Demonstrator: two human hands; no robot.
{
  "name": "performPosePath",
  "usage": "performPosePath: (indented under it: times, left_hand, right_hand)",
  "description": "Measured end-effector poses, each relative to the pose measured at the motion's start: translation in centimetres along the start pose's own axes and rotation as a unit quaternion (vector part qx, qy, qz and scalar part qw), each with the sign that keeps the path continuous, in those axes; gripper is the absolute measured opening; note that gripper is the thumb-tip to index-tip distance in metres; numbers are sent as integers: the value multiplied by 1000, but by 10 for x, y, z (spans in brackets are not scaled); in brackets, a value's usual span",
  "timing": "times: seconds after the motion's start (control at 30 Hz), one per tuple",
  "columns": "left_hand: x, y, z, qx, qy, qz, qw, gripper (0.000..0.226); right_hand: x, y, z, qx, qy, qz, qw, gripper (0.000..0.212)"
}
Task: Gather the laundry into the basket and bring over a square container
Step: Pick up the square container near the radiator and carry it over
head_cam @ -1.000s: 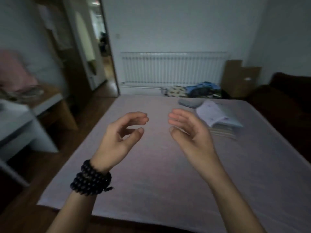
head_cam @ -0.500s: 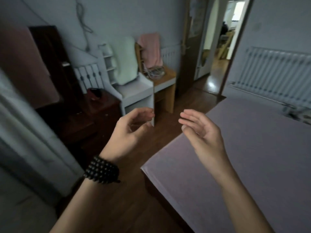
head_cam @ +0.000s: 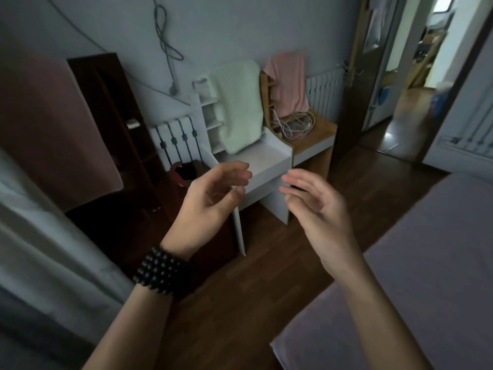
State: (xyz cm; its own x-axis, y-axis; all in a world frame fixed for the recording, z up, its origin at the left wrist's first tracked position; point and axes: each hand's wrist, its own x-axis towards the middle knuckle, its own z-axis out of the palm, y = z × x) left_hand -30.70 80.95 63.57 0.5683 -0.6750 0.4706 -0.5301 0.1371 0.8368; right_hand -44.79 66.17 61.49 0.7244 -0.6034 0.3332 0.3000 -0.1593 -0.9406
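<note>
My left hand (head_cam: 213, 193) and right hand (head_cam: 317, 206) hover loosely spread and empty, no basket or square container visible, so I should scan toward the pink cloth (head_cam: 288, 81) draped over the wooden desk (head_cam: 317, 134).

A pale green cushion (head_cam: 237, 105) leans on a white desk (head_cam: 264, 158) (cables (head_cam: 294, 124) alongside).

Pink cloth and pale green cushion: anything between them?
Head view: only the wooden shelf's upright edge shows between the pink cloth and the pale green cushion.
</note>
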Motion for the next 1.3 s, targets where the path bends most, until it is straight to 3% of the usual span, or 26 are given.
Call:
performPosePath:
  times: [0.17, 0.27, 0.53, 0.7, 0.87, 1.3]
  left_hand:
    - [89, -80, -30, -16, -20, -4, 1000, 31]
    - [157, -136, -36, -31, -50, 11, 998, 32]
    - [357, -205, 9, -136, -205, 62, 967, 35]
    - [456, -238, 85, -187, -299, 100, 930, 35]
    - [548, -285, 175, -186, -343, 132, 911, 34]
    - [809, -349, 420, -200, -401, 122, 886, 36]
  right_hand:
    - [94, 41, 19, -30, 32, -2, 999, 39]
    - [153, 69, 24, -63, 88, -14, 994, 40]
    - [282, 88, 9, -117, 269, -36, 955, 36]
    - [338, 101, -41, -147, 363, -18, 920, 35]
    - [411, 142, -117, -160, 426, -9, 890, 36]
    - [632, 217, -353, -197, 489, -8, 850, 39]
